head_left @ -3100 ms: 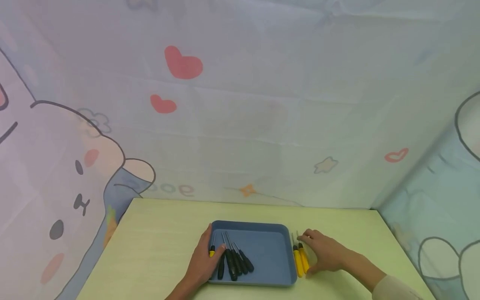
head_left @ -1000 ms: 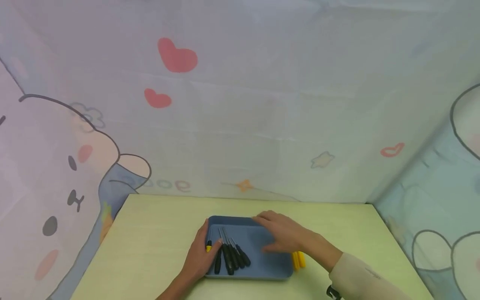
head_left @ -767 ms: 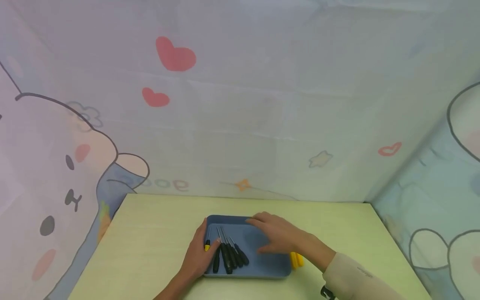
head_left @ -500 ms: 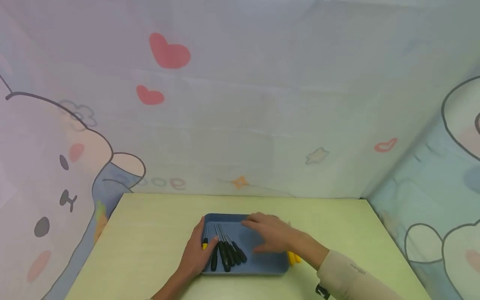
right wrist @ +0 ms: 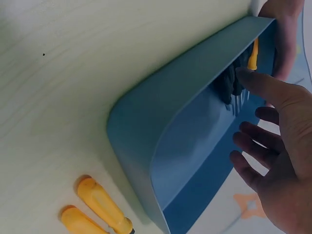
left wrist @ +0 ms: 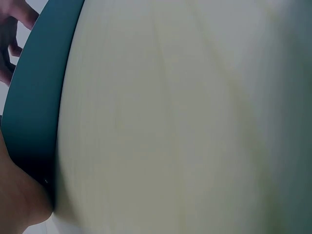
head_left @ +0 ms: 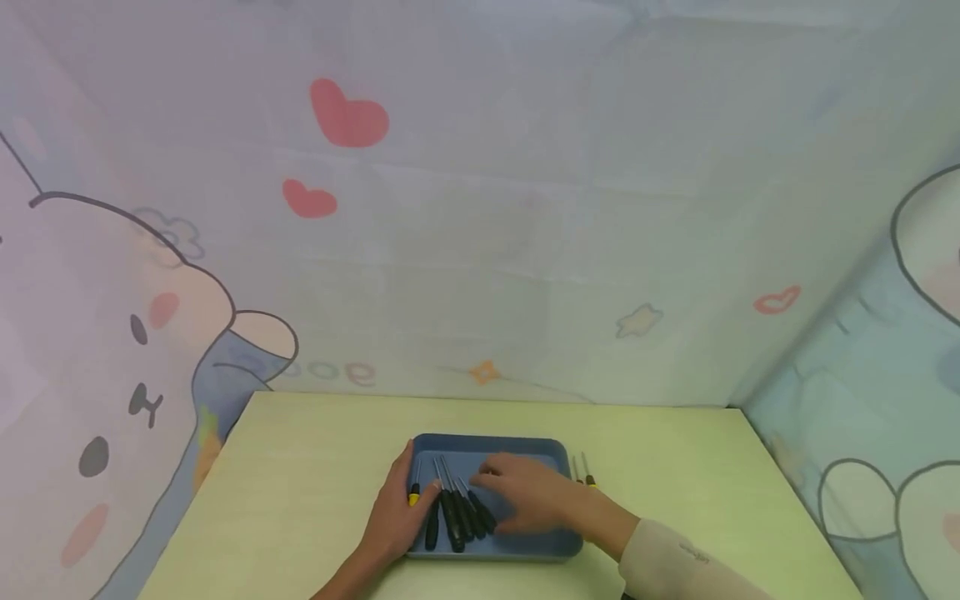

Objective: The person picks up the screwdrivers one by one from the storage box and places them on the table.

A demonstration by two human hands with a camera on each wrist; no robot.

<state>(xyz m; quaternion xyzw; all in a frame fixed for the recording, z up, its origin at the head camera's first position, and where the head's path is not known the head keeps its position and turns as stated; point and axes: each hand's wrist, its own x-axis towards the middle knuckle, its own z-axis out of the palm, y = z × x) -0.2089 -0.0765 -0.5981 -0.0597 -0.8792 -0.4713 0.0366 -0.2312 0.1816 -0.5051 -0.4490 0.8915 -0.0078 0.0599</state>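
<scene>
A blue-grey tray [head_left: 558, 454] stands on the table. Inside, on its left part, several black-handled screwdrivers [head_left: 453, 525] lie side by side, shafts pointing to the back. A yellow-and-black screwdriver [head_left: 414, 496] lies at the left wall, partly hidden. My left hand [head_left: 393, 512] grips the tray's left side, thumb over the rim. My right hand [head_left: 528, 496] hovers over the tray just right of the black handles. In the right wrist view its thumb and loosely bent fingers stand apart with nothing between them; the thumb [right wrist: 263, 87] overlaps the black handles in that view.
Two yellow-handled screwdrivers [right wrist: 105, 204] lie on the table just outside the tray's right wall, partly covered by the right forearm in the head view. The pale yellow tabletop [head_left: 322, 450] ends at a printed cloth backdrop [head_left: 487, 250].
My right hand has moved from the yellow screwdrivers leftward over the tray, then lower and closer to the black handles. The left hand stays on the tray's side. The head view has shifted slightly.
</scene>
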